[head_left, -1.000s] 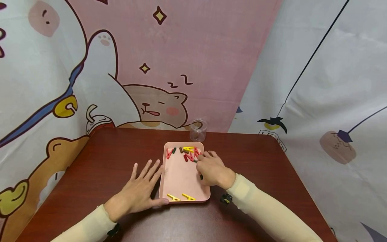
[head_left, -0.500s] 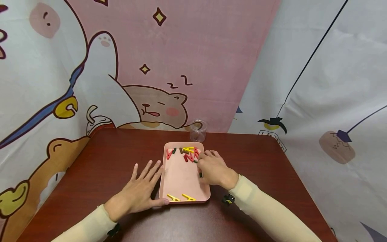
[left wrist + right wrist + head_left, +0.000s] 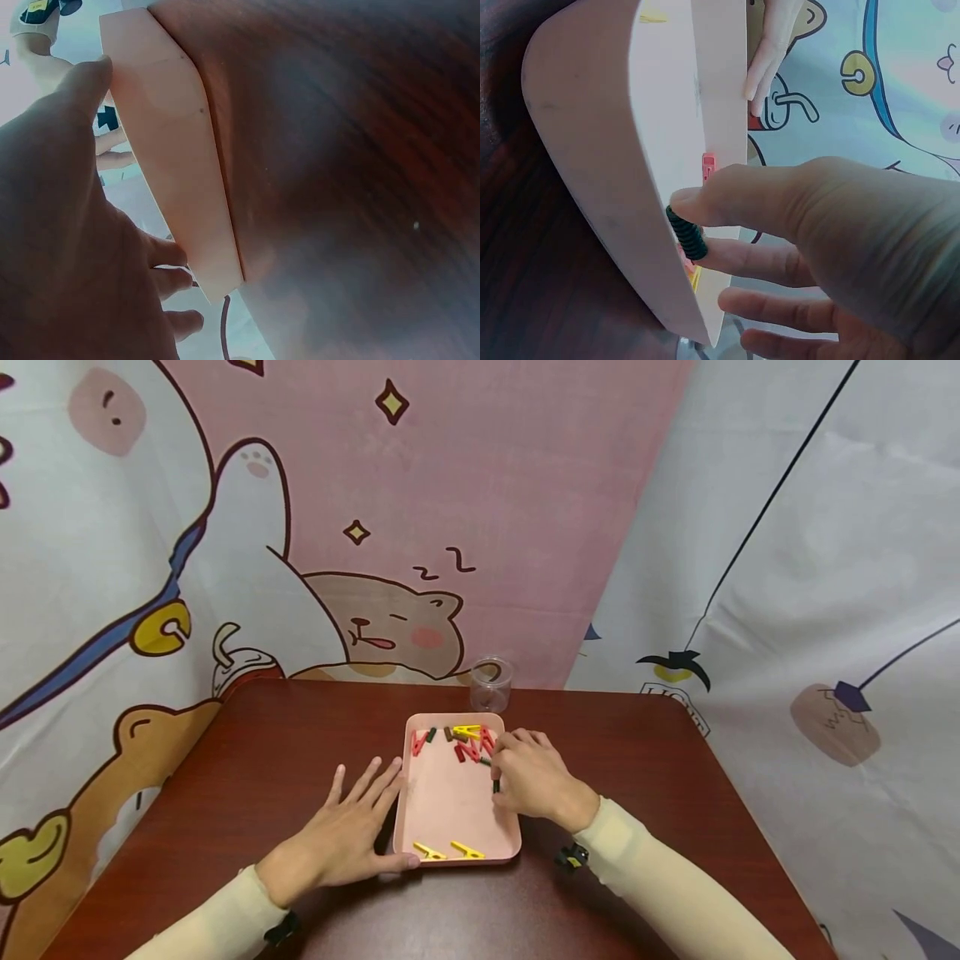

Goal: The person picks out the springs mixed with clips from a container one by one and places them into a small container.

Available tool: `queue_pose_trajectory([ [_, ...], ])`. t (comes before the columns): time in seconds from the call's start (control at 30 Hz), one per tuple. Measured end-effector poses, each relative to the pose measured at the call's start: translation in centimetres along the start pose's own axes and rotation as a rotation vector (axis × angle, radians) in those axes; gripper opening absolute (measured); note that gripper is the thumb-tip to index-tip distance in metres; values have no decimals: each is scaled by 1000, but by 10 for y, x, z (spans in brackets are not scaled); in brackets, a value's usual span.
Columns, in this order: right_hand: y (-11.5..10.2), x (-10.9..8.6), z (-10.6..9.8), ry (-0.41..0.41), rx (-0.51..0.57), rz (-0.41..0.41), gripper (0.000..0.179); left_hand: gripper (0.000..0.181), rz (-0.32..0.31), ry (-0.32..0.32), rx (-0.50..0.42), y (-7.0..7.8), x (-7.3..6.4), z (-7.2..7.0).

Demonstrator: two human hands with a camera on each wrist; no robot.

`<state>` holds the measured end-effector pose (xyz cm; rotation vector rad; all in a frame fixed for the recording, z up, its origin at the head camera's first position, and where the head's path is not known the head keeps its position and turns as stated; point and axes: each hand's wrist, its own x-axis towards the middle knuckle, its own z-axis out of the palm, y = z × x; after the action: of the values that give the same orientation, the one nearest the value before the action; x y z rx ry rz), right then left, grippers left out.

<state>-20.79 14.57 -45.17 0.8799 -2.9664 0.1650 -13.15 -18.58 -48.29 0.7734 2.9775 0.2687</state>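
My right hand (image 3: 536,777) is over the right side of the pink tray (image 3: 442,810). In the right wrist view its thumb and index finger pinch a small dark green ribbed cylinder (image 3: 687,234) by its ends, beside the tray wall. My left hand (image 3: 337,843) lies spread along the tray's left side, its thumb at the near left corner and its fingertips at the rim. Red clothespins (image 3: 468,750), a yellow clothespin (image 3: 467,729) and several small dark cylinders (image 3: 448,733) sit at the tray's far end. Two yellow clothespins (image 3: 467,850) lie along its near wall.
A clear plastic cup (image 3: 491,687) stands behind the tray near the far edge of the dark wooden table (image 3: 315,718). A cartoon-printed cloth (image 3: 525,527) hangs close beyond that edge.
My right hand has shifted slightly right and turned a little, and more of the green cylinder shows between its fingers. The left hand and the tray stay in place.
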Motion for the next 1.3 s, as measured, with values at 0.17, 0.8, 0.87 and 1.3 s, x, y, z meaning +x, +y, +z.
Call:
queue_pose_trajectory([
  [0.17,2,0,0,32,25,3,21,130,10,2,8,-1,0,1],
  [0.8,9,-1,1,177,67,17,26,136,28,9,0,-3,4,3],
  [0.87,9,-1,2,189,72,21,25,136,28,8,-3,-3,4,3],
  [1.3,15,3,4,267,144,50,29,136,31,-20,-10,-5,9,0],
])
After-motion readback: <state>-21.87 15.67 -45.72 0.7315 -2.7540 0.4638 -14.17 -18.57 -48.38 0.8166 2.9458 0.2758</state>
